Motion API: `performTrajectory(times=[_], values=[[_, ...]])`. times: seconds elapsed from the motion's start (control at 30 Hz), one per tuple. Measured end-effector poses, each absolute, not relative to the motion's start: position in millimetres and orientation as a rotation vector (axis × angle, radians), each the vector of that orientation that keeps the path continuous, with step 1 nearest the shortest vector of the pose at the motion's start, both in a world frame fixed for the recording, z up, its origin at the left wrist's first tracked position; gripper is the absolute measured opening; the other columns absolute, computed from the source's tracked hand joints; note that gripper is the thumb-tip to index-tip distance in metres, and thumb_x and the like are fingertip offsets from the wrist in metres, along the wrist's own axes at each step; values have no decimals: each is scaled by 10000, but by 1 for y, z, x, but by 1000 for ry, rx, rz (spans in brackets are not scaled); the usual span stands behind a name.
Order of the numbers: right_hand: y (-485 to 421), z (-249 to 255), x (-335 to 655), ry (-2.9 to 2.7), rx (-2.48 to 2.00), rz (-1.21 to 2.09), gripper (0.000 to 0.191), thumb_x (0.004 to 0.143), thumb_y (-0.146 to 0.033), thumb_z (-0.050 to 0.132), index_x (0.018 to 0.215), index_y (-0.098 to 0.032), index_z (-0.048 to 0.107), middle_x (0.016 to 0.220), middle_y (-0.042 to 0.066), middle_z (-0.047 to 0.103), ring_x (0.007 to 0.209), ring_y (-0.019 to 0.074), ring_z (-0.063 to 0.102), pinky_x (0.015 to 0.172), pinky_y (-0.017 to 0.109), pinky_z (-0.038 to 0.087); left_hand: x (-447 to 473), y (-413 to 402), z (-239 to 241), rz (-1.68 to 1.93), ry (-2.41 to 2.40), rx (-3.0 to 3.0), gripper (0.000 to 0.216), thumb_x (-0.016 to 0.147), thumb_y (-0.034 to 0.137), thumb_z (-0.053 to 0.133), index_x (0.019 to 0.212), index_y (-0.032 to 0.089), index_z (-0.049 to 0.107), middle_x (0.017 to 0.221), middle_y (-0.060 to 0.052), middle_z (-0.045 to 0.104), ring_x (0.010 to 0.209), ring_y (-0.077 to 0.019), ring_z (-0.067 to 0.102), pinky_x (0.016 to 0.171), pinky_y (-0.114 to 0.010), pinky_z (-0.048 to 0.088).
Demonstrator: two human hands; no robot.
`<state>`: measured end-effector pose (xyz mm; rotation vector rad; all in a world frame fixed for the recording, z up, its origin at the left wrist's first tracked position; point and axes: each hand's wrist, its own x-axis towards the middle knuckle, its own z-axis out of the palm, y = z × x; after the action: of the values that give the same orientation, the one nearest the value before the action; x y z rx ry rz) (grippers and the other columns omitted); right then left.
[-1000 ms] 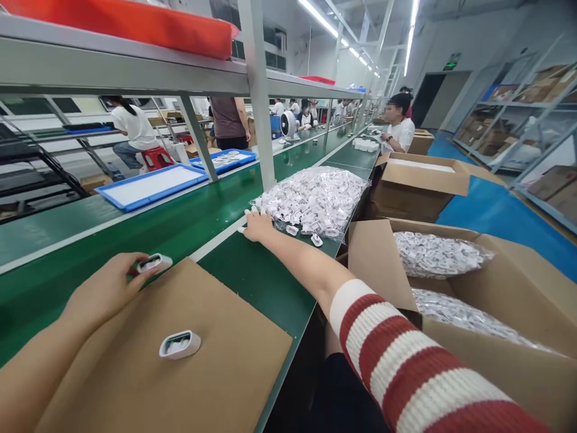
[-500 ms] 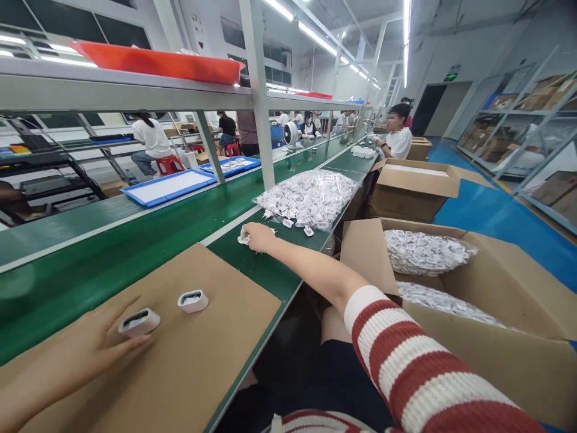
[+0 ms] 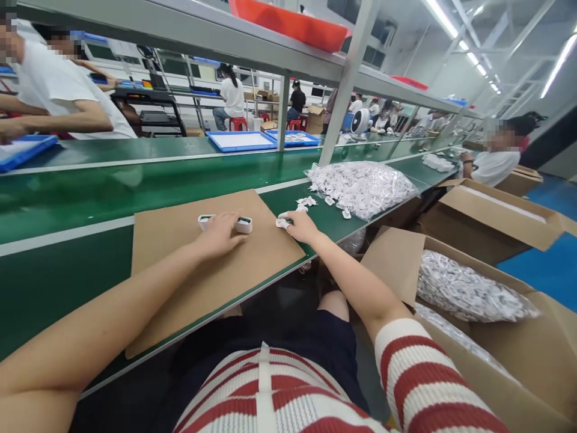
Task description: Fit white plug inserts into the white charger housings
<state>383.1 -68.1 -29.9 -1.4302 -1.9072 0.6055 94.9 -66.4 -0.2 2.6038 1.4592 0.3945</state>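
On the brown cardboard sheet point(image 3: 180, 282), my left hand point(image 3: 219, 234) lies over two white oval casings, palm down, fingers stretched and thumb apart. One casing point(image 3: 204, 223) shows at its left, the other casing point(image 3: 244, 225) at its right. Its fingers partly cover both, and whether they touch them I cannot tell. My right hand point(image 3: 301, 226), at the sheet's right edge, pinches a small white plastic part point(image 3: 283, 222). Just beyond it, a few loose white parts point(image 3: 306, 202) lie on the green bench. Behind those rests a clear bag of white parts point(image 3: 365, 186).
An open carton point(image 3: 487, 355) with bagged white parts stands at my right, below the bench. A grey post point(image 3: 345, 90) carries a shelf with a red tray point(image 3: 291, 24). Blue trays point(image 3: 241, 141) line the far side. Co-workers sit across and to the right.
My view has turned left. My right hand has come back from near the bag to the cardboard's edge with the white part. My left hand now covers parts of both casings.
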Motion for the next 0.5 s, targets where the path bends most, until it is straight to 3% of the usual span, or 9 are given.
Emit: performTrajectory(times=[0.1, 0.23, 0.3, 0.37, 0.5], values=[[-63, -32, 377, -1857, -1419, 689, 247, 953, -209, 565, 1135, -196, 731, 1199, 82, 769, 1184, 245, 679, 1074, 419, 507, 98, -63, -8, 516, 1493, 2581, 493, 966, 380, 548, 1398, 149, 603, 1335, -173, 655, 1315, -375, 527, 1142, -520, 377], [-54, -34, 368, -1755, -1419, 908, 297, 989, -198, 440, 1183, -191, 665, 1021, 65, 788, 843, 169, 755, 744, 298, 601, 96, -63, -25, 768, 1437, 2455, 411, 967, 395, 531, 1284, 172, 664, 1155, -138, 701, 1101, -341, 611, 937, -450, 484], [-53, -33, 363, -1635, -1354, 1086, 254, 972, -264, 509, 1169, -194, 653, 929, 44, 775, 682, 139, 720, 601, 248, 553, 96, -65, -34, 836, 1396, 2312, 441, 955, 445, 565, 1292, 174, 652, 1076, -116, 706, 942, -295, 647, 823, -405, 503], [-55, -29, 357, -1496, -1258, 1219, 264, 896, -317, 647, 1130, -195, 658, 886, 26, 758, 620, 116, 673, 559, 229, 509, 97, -66, -40, 868, 1386, 2125, 468, 916, 509, 645, 1261, 193, 660, 941, -73, 703, 809, -252, 644, 733, -366, 495], [-63, -24, 349, -1414, -1191, 1203, 414, 724, -311, 819, 1096, -197, 678, 935, 29, 753, 762, 132, 698, 654, 244, 528, 102, -65, -45, 883, 1352, 1902, 498, 847, 568, 739, 1202, 223, 685, 790, -20, 659, 737, -216, 617, 661, -331, 467]])
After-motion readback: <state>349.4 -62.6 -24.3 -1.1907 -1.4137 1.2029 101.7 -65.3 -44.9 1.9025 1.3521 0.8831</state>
